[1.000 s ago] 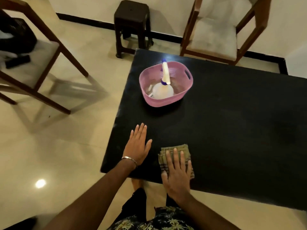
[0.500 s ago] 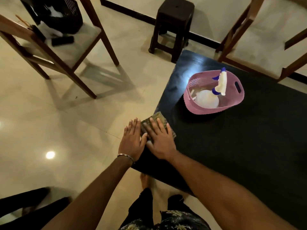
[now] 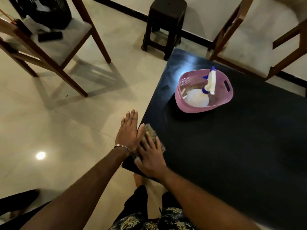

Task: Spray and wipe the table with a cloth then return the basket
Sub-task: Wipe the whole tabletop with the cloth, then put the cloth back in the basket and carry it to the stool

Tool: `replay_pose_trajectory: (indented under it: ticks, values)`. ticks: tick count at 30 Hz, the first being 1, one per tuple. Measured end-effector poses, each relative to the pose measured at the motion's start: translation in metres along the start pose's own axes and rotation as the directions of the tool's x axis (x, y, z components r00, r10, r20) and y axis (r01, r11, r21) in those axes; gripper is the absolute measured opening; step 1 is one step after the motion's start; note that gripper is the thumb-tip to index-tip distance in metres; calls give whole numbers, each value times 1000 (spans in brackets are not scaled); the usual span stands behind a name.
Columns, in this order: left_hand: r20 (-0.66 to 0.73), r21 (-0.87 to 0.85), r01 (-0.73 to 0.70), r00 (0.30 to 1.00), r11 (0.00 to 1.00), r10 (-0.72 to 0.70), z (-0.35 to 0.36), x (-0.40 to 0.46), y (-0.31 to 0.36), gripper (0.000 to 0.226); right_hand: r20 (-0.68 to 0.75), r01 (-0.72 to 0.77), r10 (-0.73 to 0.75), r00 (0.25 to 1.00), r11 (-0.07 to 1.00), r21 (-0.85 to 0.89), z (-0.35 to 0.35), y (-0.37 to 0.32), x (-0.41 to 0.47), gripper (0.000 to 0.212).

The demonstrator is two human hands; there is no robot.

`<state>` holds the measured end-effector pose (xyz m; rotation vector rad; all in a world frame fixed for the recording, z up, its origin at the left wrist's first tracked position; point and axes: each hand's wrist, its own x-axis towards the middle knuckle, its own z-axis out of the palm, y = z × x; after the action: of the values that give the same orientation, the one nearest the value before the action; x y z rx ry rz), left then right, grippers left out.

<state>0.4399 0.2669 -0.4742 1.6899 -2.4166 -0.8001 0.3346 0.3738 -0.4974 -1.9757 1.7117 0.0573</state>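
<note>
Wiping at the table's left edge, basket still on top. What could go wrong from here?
1. The cloth sits right at the table edge under the right hand; one more outward stroke may push it off.
2. The left hand hangs mostly past the edge, giving little support.
3. A wide sweep could knock the basket with its spray bottle.

A dark stool (image 3: 166, 25) stands against the pale wall (image 3: 204, 15), where a black skirting strip (image 3: 196, 36) meets the glossy cream tile floor (image 3: 66, 123). Left of the stool is a wooden chair (image 3: 49, 45) with a light seat (dark items lie on it); right of the stool, a second wooden chair (image 3: 259, 44). A lamp's reflection (image 3: 40, 155) glows on the tiles, well nearer than the stool.
</note>
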Motion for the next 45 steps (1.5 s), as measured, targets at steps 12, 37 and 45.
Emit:
replay_pose_trajectory:
  ticks: [12,37,45]
  values:
    - [168,80,-215,965,973,199,50,-29,91,77,-63,-384,386,920,923,38,26,134,-199,82]
    - [253,30,-161,956,986,149,155,-54,290,60,-28,-576,592,805,793,200,-20,246,-245,80]
    - [154,-75,-77,984,994,88,150,-45,280,46,-162,-531,805,571,513,674,-58,257,-249,60]
